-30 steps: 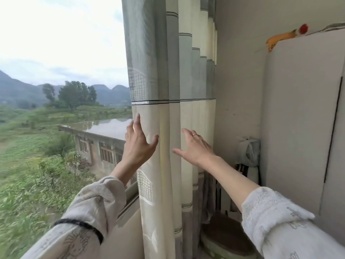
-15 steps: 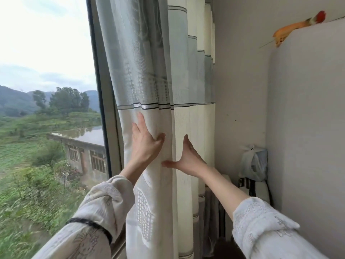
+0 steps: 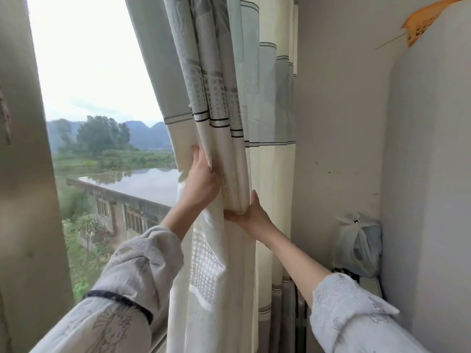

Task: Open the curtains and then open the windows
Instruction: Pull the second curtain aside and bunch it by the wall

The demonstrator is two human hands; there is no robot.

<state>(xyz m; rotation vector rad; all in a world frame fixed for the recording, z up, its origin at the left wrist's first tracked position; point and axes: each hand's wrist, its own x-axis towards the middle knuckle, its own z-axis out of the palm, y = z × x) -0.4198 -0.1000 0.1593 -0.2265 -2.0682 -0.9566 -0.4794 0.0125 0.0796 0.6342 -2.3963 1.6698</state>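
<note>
A cream and grey-green curtain (image 3: 219,103) hangs bunched at the right side of the window (image 3: 102,98). My left hand (image 3: 201,182) grips its folds from the left, fingers wrapped around the cloth. Just below and to the right, my right hand (image 3: 248,215) pinches the same gathered folds from underneath. Through the glass I see fields, trees, hills and a flat roof with water on it. Whether the window is open I cannot tell.
A broad window frame post (image 3: 28,200) stands at the far left. To the right are a plain wall (image 3: 339,123), a white cabinet side (image 3: 430,200) with an orange object (image 3: 423,24) on top, and a tied plastic bag (image 3: 359,240) in the corner.
Both hands have gone from resting flat on the curtain to gripping its gathered folds, with the cloth now bunched between them. The view has shifted left, showing the frame post.
</note>
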